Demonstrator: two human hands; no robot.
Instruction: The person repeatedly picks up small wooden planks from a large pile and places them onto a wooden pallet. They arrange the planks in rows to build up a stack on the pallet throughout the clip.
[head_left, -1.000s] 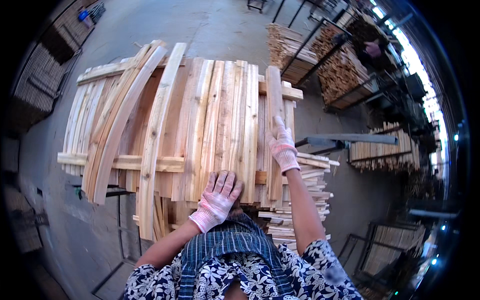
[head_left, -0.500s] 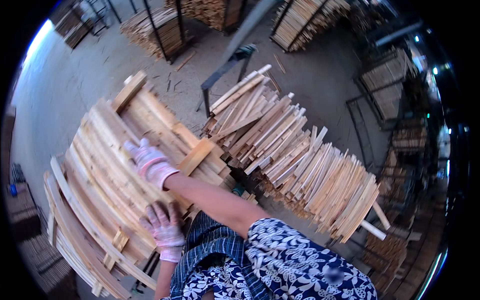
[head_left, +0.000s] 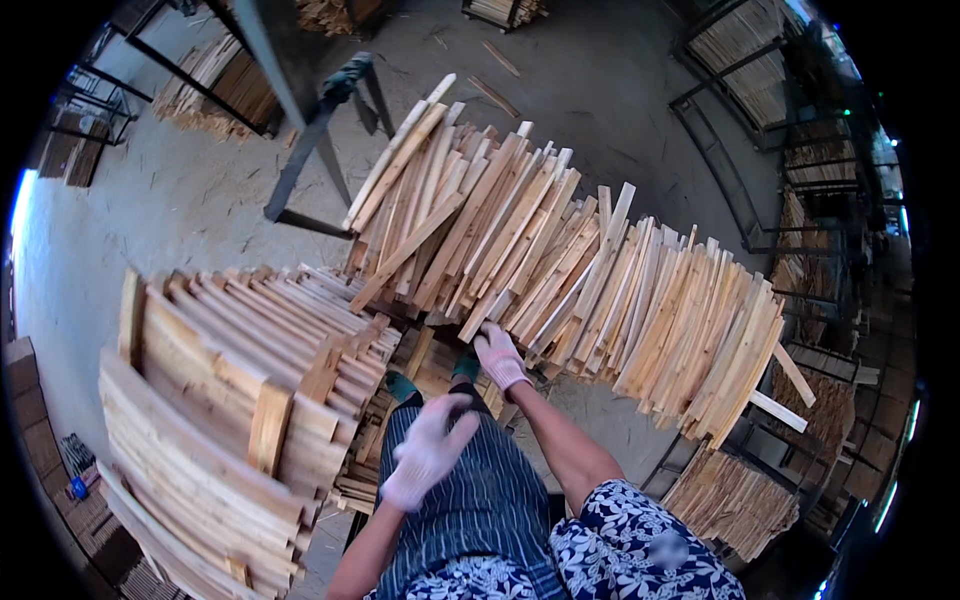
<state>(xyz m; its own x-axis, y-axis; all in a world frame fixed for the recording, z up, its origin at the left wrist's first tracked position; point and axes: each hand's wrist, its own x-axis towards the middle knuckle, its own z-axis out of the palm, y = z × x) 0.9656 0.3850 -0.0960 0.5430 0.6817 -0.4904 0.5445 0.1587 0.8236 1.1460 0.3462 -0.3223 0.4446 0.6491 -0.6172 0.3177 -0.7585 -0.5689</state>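
My right hand (head_left: 499, 357), in a pale pink-and-white glove, reaches the near ends of a long pile of wooden strips (head_left: 570, 270). Its fingers stretch out against the strip ends, and the fingertips are partly hidden there. My left hand (head_left: 430, 455), gloved alike and slightly blurred, hovers over my lap with thumb and fingers apart, holding nothing. To its left stands a neat stack of wooden boards (head_left: 190, 420). Short wooden crosspieces, such as a small block (head_left: 270, 428), lie on top of that stack.
A dark metal frame (head_left: 315, 150) stands behind the strip pile. More wood fills racks (head_left: 745, 60) at the right, and another stack (head_left: 735, 500) sits at the lower right. Loose strips (head_left: 495, 97) lie on the concrete floor. My feet show between the two piles.
My view has turned right toward the strip pile. My right hand has left the board stack and reached the strips' near ends. My left hand has lifted off the boards to over my lap.
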